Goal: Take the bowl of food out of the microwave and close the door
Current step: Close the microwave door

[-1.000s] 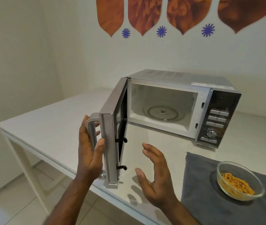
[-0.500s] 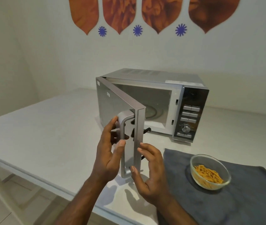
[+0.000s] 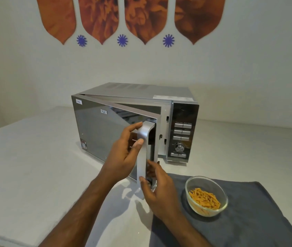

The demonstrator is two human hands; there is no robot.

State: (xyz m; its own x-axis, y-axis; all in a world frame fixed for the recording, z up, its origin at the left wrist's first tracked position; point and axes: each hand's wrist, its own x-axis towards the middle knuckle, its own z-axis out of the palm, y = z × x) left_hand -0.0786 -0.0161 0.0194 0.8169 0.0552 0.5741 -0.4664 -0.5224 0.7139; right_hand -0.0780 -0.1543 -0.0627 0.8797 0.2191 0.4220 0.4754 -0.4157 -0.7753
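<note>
A silver microwave (image 3: 141,93) stands on the white table. Its mirrored door (image 3: 102,132) is partly ajar, at a narrow angle to the front. My left hand (image 3: 123,157) grips the upper part of the silver door handle (image 3: 144,150), thumb on its front. My right hand (image 3: 157,186) touches the lower end of the handle and the door's edge. A glass bowl (image 3: 206,195) of orange pasta sits on a dark grey cloth (image 3: 252,211), to the right of my hands and in front of the control panel (image 3: 181,132).
The white table (image 3: 25,166) stretches wide to the left, its front edge near the bottom left. A white wall with orange and blue decorations (image 3: 123,20) rises close behind the microwave.
The door has swung from wide open to nearly shut. My left hand stayed on the handle and my right hand came onto its lower end. The view shifted left.
</note>
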